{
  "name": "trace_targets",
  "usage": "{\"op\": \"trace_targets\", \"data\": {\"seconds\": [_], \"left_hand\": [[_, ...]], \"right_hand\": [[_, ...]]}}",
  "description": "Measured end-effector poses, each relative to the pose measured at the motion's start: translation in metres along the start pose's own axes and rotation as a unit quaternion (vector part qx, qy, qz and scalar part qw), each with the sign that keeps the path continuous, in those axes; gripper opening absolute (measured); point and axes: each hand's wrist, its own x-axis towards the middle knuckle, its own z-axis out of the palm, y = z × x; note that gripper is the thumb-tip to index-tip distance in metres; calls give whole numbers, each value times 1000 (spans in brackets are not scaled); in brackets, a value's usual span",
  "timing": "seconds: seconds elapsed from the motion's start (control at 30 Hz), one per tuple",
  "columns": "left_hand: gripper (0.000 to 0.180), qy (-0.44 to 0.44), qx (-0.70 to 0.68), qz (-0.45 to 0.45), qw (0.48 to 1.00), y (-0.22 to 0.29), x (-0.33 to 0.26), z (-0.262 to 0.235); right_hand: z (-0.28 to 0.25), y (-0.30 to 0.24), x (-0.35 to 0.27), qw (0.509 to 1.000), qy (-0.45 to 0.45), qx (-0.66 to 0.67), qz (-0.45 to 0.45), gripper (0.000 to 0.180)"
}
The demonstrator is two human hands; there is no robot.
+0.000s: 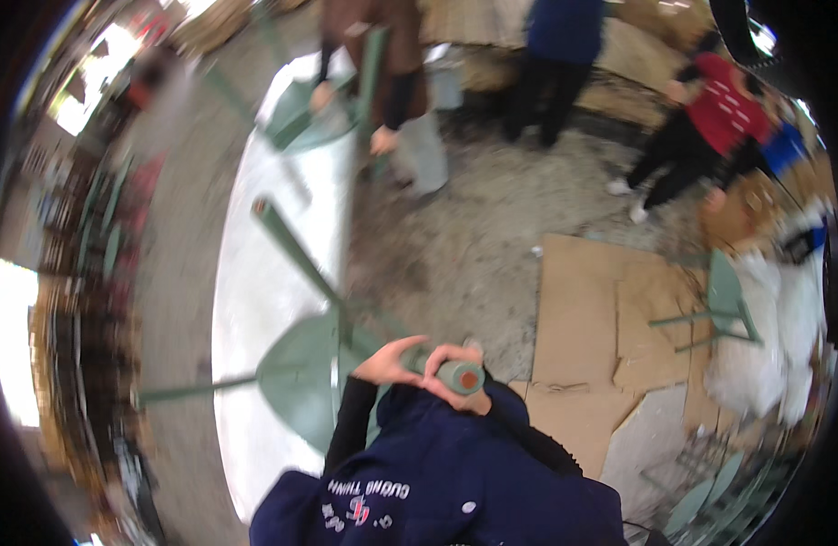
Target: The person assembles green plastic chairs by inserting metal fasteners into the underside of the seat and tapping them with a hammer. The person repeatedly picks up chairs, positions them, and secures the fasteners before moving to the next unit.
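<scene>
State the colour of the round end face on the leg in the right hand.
Reddish-brown; the end face shows best in the head view.

Furn. wkshp, green chairs [296, 369] on white bench [242, 300], cardboard [578, 309], conc. floor [464, 246]

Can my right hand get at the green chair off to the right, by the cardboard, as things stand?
Probably not: the right hand is curled around a green rod, and the green chair is well off, past a stretch of cardboard.
</scene>
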Motion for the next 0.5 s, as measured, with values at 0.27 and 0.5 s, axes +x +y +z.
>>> {"op": "trace_targets", "data": {"seconds": [0.27, 0.5], "left_hand": [[33, 208, -94, 63, 972, 25, -7, 37], [34, 225, -79, 61, 969, 27, -4, 46]], "right_hand": [[34, -54, 33, 998, -19, 41, -44, 12], [42, -49, 32, 998, -4, 56, -34, 18]]}}
